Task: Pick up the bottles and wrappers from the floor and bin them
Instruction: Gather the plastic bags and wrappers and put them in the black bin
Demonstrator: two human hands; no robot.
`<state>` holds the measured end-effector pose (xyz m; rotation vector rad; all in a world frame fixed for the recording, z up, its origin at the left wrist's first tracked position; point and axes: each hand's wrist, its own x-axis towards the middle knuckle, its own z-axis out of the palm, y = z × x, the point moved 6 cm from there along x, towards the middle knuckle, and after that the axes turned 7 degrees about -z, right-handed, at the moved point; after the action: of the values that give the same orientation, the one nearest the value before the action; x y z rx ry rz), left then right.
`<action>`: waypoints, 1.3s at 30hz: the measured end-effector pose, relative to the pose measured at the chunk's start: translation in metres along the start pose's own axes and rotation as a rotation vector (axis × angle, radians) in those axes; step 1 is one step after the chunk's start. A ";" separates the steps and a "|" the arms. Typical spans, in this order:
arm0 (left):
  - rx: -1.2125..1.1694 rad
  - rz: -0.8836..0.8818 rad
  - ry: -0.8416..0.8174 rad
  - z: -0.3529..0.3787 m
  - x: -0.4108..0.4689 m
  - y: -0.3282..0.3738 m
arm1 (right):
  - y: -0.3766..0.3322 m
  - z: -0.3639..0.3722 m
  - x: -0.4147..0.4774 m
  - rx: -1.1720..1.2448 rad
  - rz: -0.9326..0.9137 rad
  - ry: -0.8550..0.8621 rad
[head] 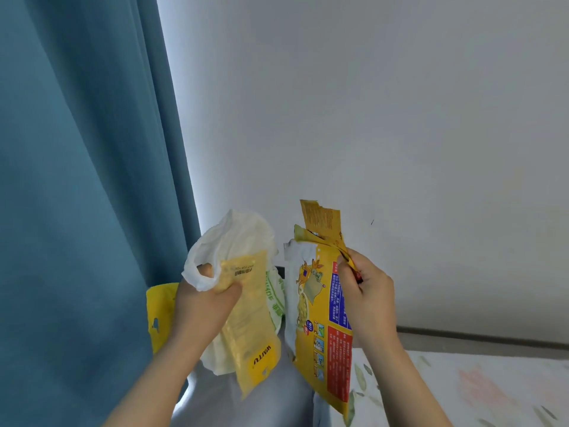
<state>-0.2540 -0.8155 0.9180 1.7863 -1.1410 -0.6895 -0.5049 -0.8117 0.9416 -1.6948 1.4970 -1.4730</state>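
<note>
At nine o'clock the teal curtain [77, 180] fills the left side. At seven o'clock our left hand [203, 306] is clenched round a bunch of litter. A yellow hang-tab flap [160, 315] sticks out at the hand's nine. A white plastic wrapper [234, 238] billows at its twelve, a translucent yellow pouch [249, 328] hangs toward five, and a green-printed wrapper [275, 300] shows behind at three. Just beside them, at five o'clock of the view, our right hand [368, 300] pinches the torn upper edge of a yellow snack bag [323, 322], which hangs free below the fingers. These wrappers are off the floor and in hand; we see no bottle and no bin.

We judge the greater risk is on the left. Several slick films sit under one fist, and the pouch could slide out if we loosen the grip to gather more. On the right, the pinch sits on a torn corner that may rip further.

The white wall [369, 103] spans twelve to three, with a grey skirting [480, 337] at four and a floral-printed cover [462, 389] below it. We cannot identify the pale grey-blue surface [246, 408] at six. Nothing blocks our hands, but both are full, and we would have to turn to find the bin.
</note>
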 end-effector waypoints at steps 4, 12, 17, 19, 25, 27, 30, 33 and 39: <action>0.016 0.016 -0.050 0.016 0.044 0.002 | 0.019 0.016 0.029 -0.052 0.009 0.039; 0.052 0.022 -0.152 0.047 0.122 -0.004 | 0.050 0.047 0.077 -0.113 0.092 0.112; 0.045 -0.004 -0.216 0.074 0.149 -0.011 | 0.074 0.054 0.093 -0.151 0.154 0.122; 0.042 -0.032 -0.236 0.086 0.160 -0.013 | 0.084 0.056 0.100 -0.154 0.184 0.131; 0.073 -0.036 -0.306 0.128 0.195 -0.014 | 0.120 0.057 0.131 -0.185 0.241 0.169; 0.067 -0.052 -0.327 0.143 0.208 -0.014 | 0.136 0.057 0.144 -0.202 0.256 0.164; 0.072 -0.057 -0.343 0.167 0.228 -0.012 | 0.164 0.056 0.166 -0.225 0.283 0.159; 0.078 -0.062 -0.356 0.194 0.248 -0.010 | 0.196 0.053 0.189 -0.229 0.318 0.168; 0.141 -0.139 -0.393 0.259 0.285 -0.015 | 0.279 0.050 0.226 -0.225 0.434 0.112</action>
<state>-0.3359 -1.1688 0.7879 1.9136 -1.3581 -1.1031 -0.6141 -1.1183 0.7827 -1.2999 2.0022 -1.2177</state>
